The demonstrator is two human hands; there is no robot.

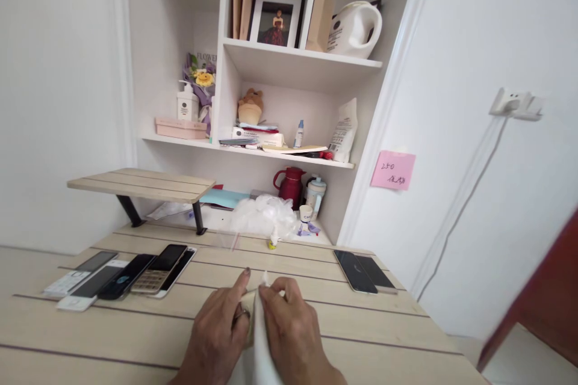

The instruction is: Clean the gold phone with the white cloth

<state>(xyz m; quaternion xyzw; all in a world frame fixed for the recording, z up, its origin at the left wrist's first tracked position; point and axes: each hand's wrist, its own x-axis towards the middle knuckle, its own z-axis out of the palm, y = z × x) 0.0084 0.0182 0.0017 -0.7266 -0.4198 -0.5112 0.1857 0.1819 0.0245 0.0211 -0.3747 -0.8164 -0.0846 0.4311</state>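
Note:
Both my hands are low at the middle of the slatted wooden table (343,328), pinching the top edge of a white thin sheet (258,349), possibly cloth or plastic, that hangs towards me. My left hand (217,331) wears a ring and grips the sheet's left side. My right hand (289,325) closes on its right side. The lower part of the sheet runs out of view.
Several phones (149,274) lie at the table's left and two more (361,272) at its right. Ahead stand a crumpled clear plastic bag (262,215), a small bottle (273,239), a low wooden riser (141,185) and white shelves (289,156) holding assorted items.

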